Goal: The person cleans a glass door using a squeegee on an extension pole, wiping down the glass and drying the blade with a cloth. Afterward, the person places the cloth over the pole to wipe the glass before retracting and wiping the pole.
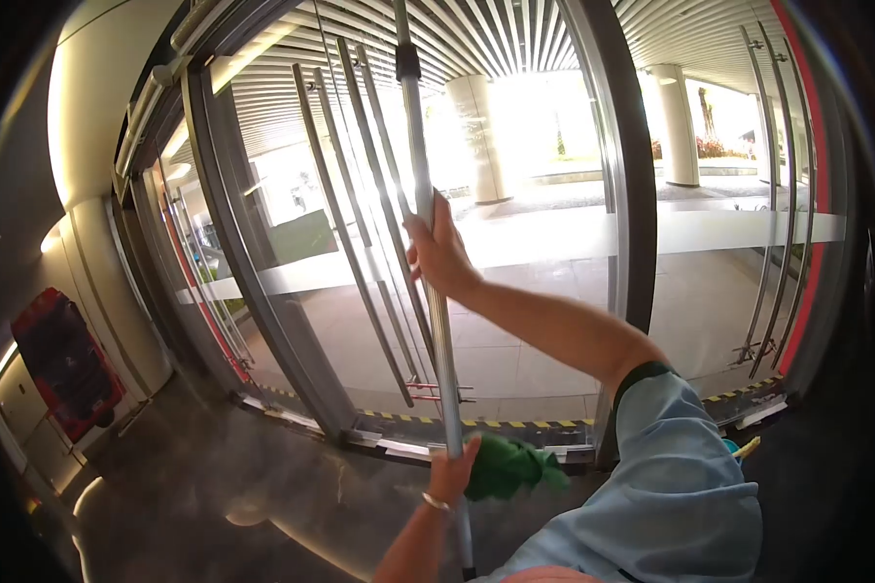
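A long silver telescopic pole (439,330) runs upright in front of the glass doors, with a black collar (408,63) near its upper part. My right hand (441,255) grips it at mid-height, the arm raised in a light blue sleeve. Lower down, my left hand (450,474) wraps around the same pole and wears a bracelet at the wrist. A bunched green cloth (515,466) sticks out beside the left hand, seemingly pinned between that hand and the pole. The pole's top end lies outside the view.
Glass doors with long vertical metal handles (338,223) stand ahead in dark frames (637,194). Yellow-and-black striped tape (525,423) lines the threshold. A red object with a dark front (66,364) stands at the left wall. The dark floor (214,486) is shiny.
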`<state>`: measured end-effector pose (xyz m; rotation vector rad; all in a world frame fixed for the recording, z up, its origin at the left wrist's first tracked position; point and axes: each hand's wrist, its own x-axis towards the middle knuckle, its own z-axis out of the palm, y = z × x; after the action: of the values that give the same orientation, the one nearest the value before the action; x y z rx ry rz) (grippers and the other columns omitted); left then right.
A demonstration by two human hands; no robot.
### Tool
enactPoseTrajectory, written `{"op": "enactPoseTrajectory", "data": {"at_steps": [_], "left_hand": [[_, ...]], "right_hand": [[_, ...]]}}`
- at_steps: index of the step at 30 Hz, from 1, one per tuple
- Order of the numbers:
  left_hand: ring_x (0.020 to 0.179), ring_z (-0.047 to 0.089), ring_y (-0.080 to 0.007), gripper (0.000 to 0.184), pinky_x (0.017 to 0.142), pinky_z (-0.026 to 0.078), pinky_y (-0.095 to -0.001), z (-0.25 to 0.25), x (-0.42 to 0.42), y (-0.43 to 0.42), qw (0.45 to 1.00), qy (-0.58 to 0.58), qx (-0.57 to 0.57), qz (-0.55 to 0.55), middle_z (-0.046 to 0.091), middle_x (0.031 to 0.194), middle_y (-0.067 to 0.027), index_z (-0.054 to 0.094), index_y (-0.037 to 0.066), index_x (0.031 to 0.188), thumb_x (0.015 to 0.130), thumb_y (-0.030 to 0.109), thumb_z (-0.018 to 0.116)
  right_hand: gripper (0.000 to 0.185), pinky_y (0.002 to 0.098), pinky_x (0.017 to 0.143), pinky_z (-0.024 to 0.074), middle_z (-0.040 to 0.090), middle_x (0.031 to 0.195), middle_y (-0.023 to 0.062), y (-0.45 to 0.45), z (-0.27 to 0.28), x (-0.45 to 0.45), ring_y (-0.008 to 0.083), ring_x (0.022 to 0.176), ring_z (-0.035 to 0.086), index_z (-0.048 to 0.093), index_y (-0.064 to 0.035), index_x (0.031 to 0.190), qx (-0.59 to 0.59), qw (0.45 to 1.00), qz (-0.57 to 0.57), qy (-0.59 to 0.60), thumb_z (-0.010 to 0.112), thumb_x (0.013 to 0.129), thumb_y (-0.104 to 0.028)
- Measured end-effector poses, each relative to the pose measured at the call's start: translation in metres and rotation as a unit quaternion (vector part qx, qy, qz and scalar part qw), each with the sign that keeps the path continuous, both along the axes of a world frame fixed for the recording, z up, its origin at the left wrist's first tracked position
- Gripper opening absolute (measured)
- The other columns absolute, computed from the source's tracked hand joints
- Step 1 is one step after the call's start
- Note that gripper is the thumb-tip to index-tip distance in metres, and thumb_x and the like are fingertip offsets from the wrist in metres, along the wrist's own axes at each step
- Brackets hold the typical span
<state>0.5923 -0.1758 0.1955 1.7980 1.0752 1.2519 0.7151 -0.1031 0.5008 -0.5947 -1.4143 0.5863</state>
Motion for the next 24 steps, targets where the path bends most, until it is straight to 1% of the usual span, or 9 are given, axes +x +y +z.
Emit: {"op": "enactPoseTrajectory", "data": {"at_steps": [2,4,6,10,13,14,17,20,24], "left_hand": [[0.055,0.038,-0.0071,0.047,0.048,0.034,-0.0315,0.076,0.02,0.019,0.996,-0.067,-0.061,-0.016,0.041,0.052,0.0009,0.056,0.002,0.061,0.088,0.039,0.067],[0.056,0.041,-0.0068,0.045,0.05,0.035,-0.0285,0.102,0.024,0.069,0.997,-0.056,-0.031,-0.049,0.048,0.058,0.004,0.061,0.002,0.066,0.087,0.041,0.068],[0.057,0.043,-0.0067,0.044,0.05,0.036,-0.0272,0.134,0.034,0.094,0.992,-0.091,-0.061,-0.066,0.05,0.061,0.0037,0.061,0.002,0.067,0.085,0.042,0.07],[0.058,0.048,-0.0066,0.044,0.051,0.039,-0.0242,0.191,0.048,0.128,0.973,-0.172,-0.125,-0.094,0.055,0.066,0.0014,0.061,0.005,0.07,0.079,0.045,0.074],[0.057,0.049,-0.0072,0.043,0.052,0.04,-0.0228,0.213,0.052,0.15,0.964,-0.185,-0.135,-0.132,0.054,0.065,0.0017,0.061,0.005,0.07,0.078,0.044,0.075],[0.057,0.049,-0.0072,0.042,0.052,0.041,-0.0227,0.222,0.054,0.155,0.961,-0.188,-0.134,-0.152,0.054,0.065,0.002,0.061,0.005,0.071,0.079,0.044,0.075],[0.058,0.049,-0.0078,0.042,0.054,0.042,-0.0228,0.239,0.059,0.172,0.963,-0.184,-0.123,-0.156,0.054,0.067,0.001,0.062,0.004,0.073,0.079,0.044,0.075],[0.061,0.051,-0.0086,0.043,0.055,0.044,-0.0235,0.252,0.06,0.182,0.962,-0.186,-0.123,-0.157,0.055,0.069,-0.0004,0.062,0.003,0.075,0.079,0.044,0.075],[0.063,0.055,-0.0104,0.044,0.057,0.048,-0.025,0.258,0.065,0.195,0.953,-0.206,-0.139,-0.173,0.057,0.071,-0.0027,0.063,0.0,0.079,0.079,0.042,0.075]], "right_hand": [[0.059,0.0293,0.044,0.0519,0.05,0.099,0.0132,0.027,0.026,0.008,0.0137,0.06,0.053,0.012,-0.012,0.145,0.033,0.999,-0.03,-0.019,0.044,0.097,-0.024],[0.058,0.031,0.045,0.0514,0.053,0.096,0.016,0.058,0.05,0.013,0.0162,0.065,0.056,0.014,-0.0072,0.144,0.03,0.998,-0.055,-0.019,0.044,0.097,-0.024],[0.059,0.0279,0.042,0.046,0.053,0.083,0.0082,0.114,0.077,0.018,0.0124,0.059,0.052,0.025,-0.0055,0.143,0.139,0.98,-0.145,-0.003,0.05,0.093,-0.023],[0.05,0.0289,0.042,0.0456,0.053,0.082,0.0074,0.166,0.133,0.031,0.0134,0.058,0.053,0.033,-0.0078,0.138,0.169,0.964,-0.208,-0.006,0.05,0.093,-0.021],[0.028,0.0301,0.043,0.0464,0.052,0.083,0.0072,0.16,0.16,0.038,0.0141,0.059,0.053,0.042,-0.0066,0.117,0.115,0.983,-0.144,-0.013,0.049,0.093,-0.018],[0.028,0.0301,0.043,0.0464,0.052,0.083,0.0072,0.173,0.169,0.041,0.0141,0.059,0.053,0.042,-0.0066,0.117,0.116,0.982,-0.148,-0.012,0.049,0.093,-0.018],[0.018,0.0303,0.042,0.0459,0.052,0.081,0.0066,0.227,0.192,0.051,0.0133,0.058,0.052,0.042,-0.0058,0.107,0.22,0.94,-0.26,-0.029,0.048,0.093,-0.016],[0.019,0.0308,0.042,0.0456,0.052,0.08,0.0062,0.213,0.2,0.052,0.0131,0.056,0.051,0.042,-0.0051,0.107,0.185,0.96,-0.208,-0.029,0.048,0.093,-0.016],[0.022,0.0312,0.043,0.0457,0.052,0.077,0.0063,0.258,0.209,0.06,0.0135,0.053,0.051,0.041,-0.004,0.11,0.217,0.937,-0.272,-0.034,0.048,0.093,-0.016]]}}
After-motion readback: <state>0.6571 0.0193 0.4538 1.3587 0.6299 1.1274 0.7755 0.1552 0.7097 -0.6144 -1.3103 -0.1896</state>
